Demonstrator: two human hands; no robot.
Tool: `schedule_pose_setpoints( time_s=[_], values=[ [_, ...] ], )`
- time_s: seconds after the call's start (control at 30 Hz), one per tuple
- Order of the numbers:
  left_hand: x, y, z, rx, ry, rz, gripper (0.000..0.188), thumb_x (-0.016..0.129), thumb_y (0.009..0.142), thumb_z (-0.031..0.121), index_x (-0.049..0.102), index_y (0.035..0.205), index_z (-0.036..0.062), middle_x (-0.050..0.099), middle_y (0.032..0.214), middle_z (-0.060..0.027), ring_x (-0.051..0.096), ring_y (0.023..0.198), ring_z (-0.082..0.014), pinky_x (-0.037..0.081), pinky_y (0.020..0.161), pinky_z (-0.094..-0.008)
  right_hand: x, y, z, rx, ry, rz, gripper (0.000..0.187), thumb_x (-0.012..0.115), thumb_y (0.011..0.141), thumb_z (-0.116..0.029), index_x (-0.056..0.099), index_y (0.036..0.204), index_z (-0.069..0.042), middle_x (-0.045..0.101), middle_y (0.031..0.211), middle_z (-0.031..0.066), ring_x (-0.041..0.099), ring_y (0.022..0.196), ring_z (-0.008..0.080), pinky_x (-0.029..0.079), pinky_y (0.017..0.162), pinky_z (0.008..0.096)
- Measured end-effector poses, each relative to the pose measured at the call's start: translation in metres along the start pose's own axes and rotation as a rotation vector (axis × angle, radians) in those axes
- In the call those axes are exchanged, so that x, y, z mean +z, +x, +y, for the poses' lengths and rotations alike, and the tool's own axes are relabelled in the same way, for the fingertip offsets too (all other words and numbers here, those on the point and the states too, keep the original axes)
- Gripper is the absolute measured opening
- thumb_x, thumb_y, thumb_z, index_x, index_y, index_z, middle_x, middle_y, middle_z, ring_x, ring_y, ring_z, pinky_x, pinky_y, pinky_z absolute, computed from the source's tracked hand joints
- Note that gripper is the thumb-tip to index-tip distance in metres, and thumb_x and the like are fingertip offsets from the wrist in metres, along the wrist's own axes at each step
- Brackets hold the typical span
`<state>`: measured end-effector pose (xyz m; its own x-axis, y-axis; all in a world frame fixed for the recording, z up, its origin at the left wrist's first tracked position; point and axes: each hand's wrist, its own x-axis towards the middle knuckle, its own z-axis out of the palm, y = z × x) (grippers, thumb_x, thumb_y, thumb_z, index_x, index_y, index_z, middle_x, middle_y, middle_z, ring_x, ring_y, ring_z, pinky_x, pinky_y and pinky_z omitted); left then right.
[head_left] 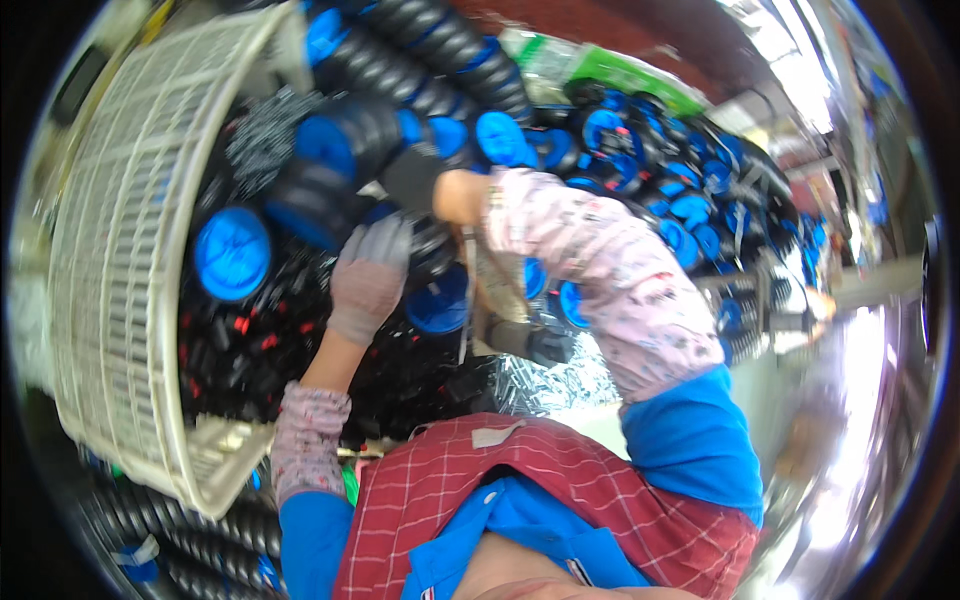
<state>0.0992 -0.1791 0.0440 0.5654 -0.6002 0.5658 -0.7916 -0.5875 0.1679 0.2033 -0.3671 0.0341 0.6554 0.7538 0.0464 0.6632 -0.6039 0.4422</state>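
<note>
My left hand point(372, 275), in a pale thin glove, reaches into a heap of round black pieces with blue faces. Its fingers are stretched out and lie against a dark round piece point(430, 250) beside a blue disc point(438, 303). My right hand point(412, 182) appears to wear a dark glove and is just beyond the left, bent inward from the right. Its fingers blend into the black pieces point(315, 200) around it, so I cannot make out what it touches. A single blue-faced disc point(233, 253) lies to the left.
A white plastic basket point(115, 250) stands tilted at the left. Small black and red parts point(250, 355) lie below my left hand, and grey metal pins point(268, 135) beyond it. Shiny metal pins point(550, 385) are near my body. More blue and black discs point(680, 190) pile up at the right.
</note>
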Motion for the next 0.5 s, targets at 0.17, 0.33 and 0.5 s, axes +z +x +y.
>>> schedule_pose_setpoints(
  time_s=[0.17, 0.33, 0.5],
  values=[
    [-0.013, 0.016, 0.019, -0.142, -0.135, -0.166, 0.076, 0.085, 0.065, 0.035, 0.057, 0.130, 0.0095, 0.051, 0.138, -0.0222, 0.053, 0.123, -0.0400, 0.047, 0.097, -0.0456, -0.022, 0.010, 0.007, 0.011, 0.437, -0.071, 0.017, 0.064, 0.080, -0.018, 0.076, 0.091, -0.013, 0.072, 0.084, 0.0150, 0.071, 0.080, 0.0345, 0.056, 0.069, 0.0443],
    [-0.040, 0.011, 0.022, -0.188, -0.004, 0.101, 0.073, 0.088, 0.063, 0.029, 0.060, 0.126, 0.0078, 0.048, 0.140, -0.0247, 0.051, 0.123, -0.0425, 0.044, 0.099, -0.0520, -0.077, 0.026, 0.000, 0.074, 0.760, 0.039, 0.021, 0.065, 0.080, -0.019, 0.075, 0.097, -0.011, 0.073, 0.090, 0.0145, 0.071, 0.088, 0.0334, 0.056, 0.074, 0.0431],
    [-0.032, -0.005, -0.009, -0.235, 0.166, 0.150, 0.051, 0.079, 0.077, 0.018, 0.061, 0.122, 0.0032, 0.058, 0.122, -0.0172, 0.055, 0.119, -0.0373, 0.047, 0.101, -0.0460, -0.196, 0.045, 0.012, 0.259, 1.228, 0.745, 0.018, 0.067, 0.080, -0.023, 0.073, 0.080, -0.006, 0.069, 0.079, 0.0190, 0.069, 0.077, 0.0352, 0.054, 0.070, 0.0436]
  ],
)
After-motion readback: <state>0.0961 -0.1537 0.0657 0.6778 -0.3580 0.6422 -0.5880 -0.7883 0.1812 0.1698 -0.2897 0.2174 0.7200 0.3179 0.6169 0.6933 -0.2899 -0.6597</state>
